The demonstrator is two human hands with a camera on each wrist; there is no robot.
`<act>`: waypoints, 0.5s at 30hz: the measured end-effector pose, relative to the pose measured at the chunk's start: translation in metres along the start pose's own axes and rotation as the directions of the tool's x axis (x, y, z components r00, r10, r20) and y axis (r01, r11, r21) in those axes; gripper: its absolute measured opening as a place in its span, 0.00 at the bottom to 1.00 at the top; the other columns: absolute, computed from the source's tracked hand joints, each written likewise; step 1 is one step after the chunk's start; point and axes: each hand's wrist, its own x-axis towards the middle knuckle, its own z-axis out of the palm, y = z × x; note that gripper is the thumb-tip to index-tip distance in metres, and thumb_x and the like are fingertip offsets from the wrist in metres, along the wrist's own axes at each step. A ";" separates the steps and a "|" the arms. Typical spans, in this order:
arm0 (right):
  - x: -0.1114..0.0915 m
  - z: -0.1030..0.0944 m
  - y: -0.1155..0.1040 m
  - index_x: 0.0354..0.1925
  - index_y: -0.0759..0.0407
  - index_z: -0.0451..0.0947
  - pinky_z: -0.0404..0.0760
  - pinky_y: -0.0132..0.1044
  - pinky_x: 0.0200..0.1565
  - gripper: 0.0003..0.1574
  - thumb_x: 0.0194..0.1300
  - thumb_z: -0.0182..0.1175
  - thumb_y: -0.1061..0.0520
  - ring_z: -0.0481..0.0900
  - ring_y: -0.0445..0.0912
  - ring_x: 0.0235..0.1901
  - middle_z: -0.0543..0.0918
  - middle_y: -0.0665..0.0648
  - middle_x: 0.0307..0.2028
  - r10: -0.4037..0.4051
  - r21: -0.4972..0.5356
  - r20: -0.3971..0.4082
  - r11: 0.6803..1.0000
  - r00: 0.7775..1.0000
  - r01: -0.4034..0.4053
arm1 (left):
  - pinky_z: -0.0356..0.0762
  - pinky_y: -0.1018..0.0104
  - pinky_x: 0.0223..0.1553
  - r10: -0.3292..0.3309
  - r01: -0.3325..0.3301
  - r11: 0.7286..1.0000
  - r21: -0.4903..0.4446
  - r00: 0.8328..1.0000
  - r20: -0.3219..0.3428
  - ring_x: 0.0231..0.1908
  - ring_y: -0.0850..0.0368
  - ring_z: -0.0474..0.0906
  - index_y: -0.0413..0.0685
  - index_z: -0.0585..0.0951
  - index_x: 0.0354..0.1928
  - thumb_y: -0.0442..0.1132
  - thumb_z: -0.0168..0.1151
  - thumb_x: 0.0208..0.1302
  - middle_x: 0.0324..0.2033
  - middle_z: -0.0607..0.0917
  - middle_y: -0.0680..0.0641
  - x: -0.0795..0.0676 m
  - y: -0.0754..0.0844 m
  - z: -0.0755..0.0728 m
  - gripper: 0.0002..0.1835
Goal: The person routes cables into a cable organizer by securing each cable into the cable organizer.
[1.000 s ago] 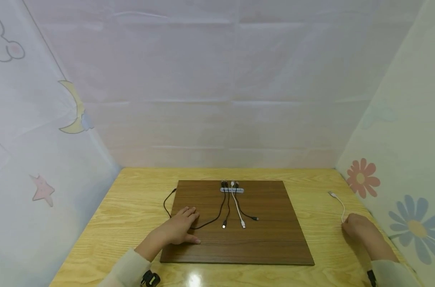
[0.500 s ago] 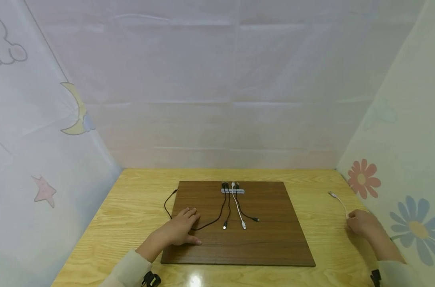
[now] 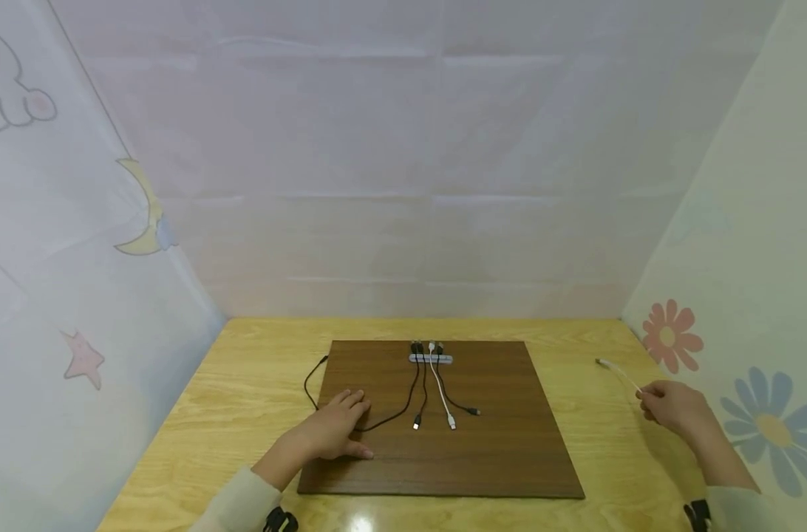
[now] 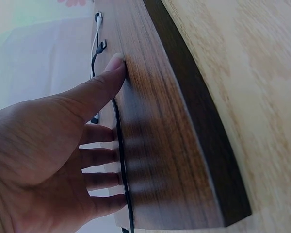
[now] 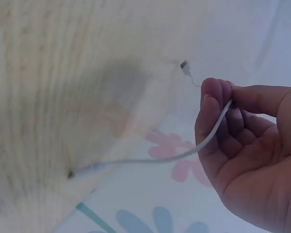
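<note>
At the right of the table, my right hand point(image 3: 672, 406) pinches a white USB cable point(image 5: 179, 156) between thumb and fingers. In the right wrist view, the cable's two ends hang out from the grip, and one USB-A plug point(image 5: 185, 67) shows beyond the fingertips. My left hand point(image 3: 333, 428) rests with spread fingers on the left part of a dark wooden board point(image 3: 483, 465). A long black cable point(image 4: 120, 141) runs beneath its fingers. The cable's far end point(image 3: 324, 359) lies past the board's left edge.
A pale cable clip strip point(image 3: 447, 360) sits at the board's back edge. Black cables point(image 3: 425, 395) and another white cable point(image 3: 440, 388) run forward from it, plugs lying on the board. Light wooden tabletop point(image 3: 250, 369) surrounds the board, with printed cloth walls point(image 3: 403, 244) behind and at the sides.
My right hand has lifted the white cable, and its far plug has shifted slightly left. The left hand stays on the board.
</note>
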 end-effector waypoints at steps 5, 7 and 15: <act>-0.004 -0.006 -0.018 0.49 0.71 0.79 0.73 0.41 0.29 0.24 0.80 0.48 0.51 0.78 0.44 0.29 0.85 0.52 0.31 -0.052 0.010 -0.098 0.999 0.994 0.053 | 0.60 0.40 0.70 0.010 -0.010 1.000 0.000 1.000 -0.008 0.75 0.31 0.53 0.36 0.67 0.73 0.62 0.70 0.59 0.75 0.60 0.33 0.000 -0.001 0.000 0.49; -0.006 -0.008 -0.025 0.48 0.70 0.80 0.72 0.40 0.28 0.24 0.81 0.49 0.50 0.78 0.44 0.29 0.85 0.53 0.31 -0.074 0.013 -0.126 0.997 0.989 0.076 | 0.60 0.40 0.70 0.011 -0.011 1.000 -0.001 1.000 -0.009 0.74 0.31 0.53 0.36 0.67 0.72 0.62 0.69 0.59 0.75 0.60 0.33 0.000 -0.001 0.000 0.49; -0.008 -0.011 -0.055 0.49 0.69 0.82 0.74 0.39 0.28 0.20 0.78 0.54 0.53 0.80 0.44 0.29 0.86 0.53 0.30 -0.145 0.008 -0.206 0.989 0.968 0.150 | 0.59 0.40 0.71 0.011 -0.011 1.000 -0.002 1.000 -0.007 0.75 0.31 0.52 0.37 0.66 0.73 0.63 0.68 0.61 0.75 0.60 0.34 0.001 -0.005 0.003 0.49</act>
